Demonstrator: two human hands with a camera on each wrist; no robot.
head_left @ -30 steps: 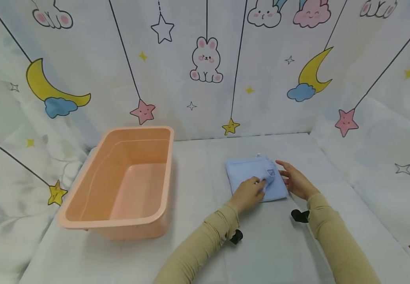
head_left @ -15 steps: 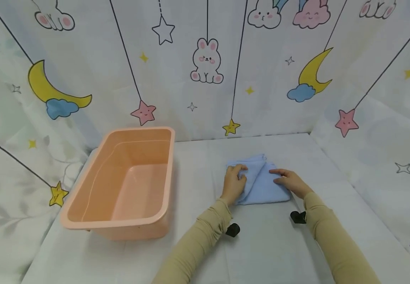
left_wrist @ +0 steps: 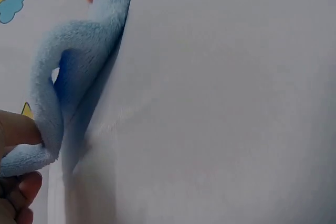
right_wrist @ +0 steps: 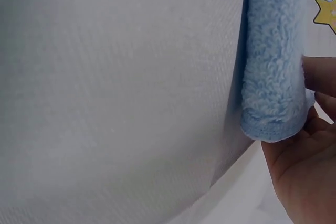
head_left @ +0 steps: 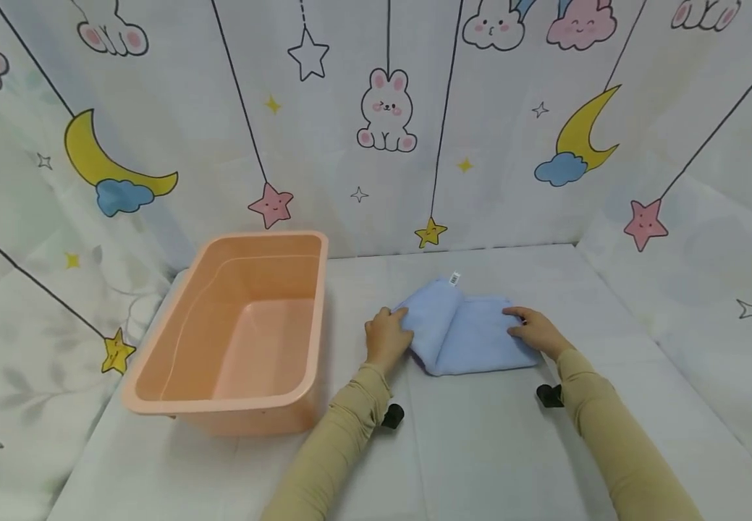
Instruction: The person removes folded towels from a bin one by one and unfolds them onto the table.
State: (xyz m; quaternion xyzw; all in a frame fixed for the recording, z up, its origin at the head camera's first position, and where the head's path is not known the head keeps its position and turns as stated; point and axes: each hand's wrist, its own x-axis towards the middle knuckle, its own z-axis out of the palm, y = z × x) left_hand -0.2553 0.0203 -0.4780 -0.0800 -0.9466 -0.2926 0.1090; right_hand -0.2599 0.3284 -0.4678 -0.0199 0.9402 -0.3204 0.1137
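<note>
A light blue fluffy towel (head_left: 480, 336) lies partly unfolded on the table, its left layer raised and folded back, with a small white tag (head_left: 455, 278) at the far edge. My left hand (head_left: 387, 339) pinches the left edge of this layer. In the left wrist view its thumb (left_wrist: 21, 129) lies on one side of the towel's curled edge (left_wrist: 50, 114), with fingers on the other. My right hand (head_left: 538, 333) holds the towel's right end. In the right wrist view, fingers and thumb lie about the towel's end (right_wrist: 275, 77), partly hidden behind it.
A peach plastic tub (head_left: 310, 362) stands left of the towel, with nothing visible inside. The table (head_left: 480, 449) has a white cover. Behind it hangs a printed curtain (head_left: 330, 130) with moons, stars and rabbits. Black wrist cameras show below both hands.
My left hand has moved from the towel's middle out to the left, drawing the upper layer with it. The towel has become wider. My right hand has moved onto its right end.
</note>
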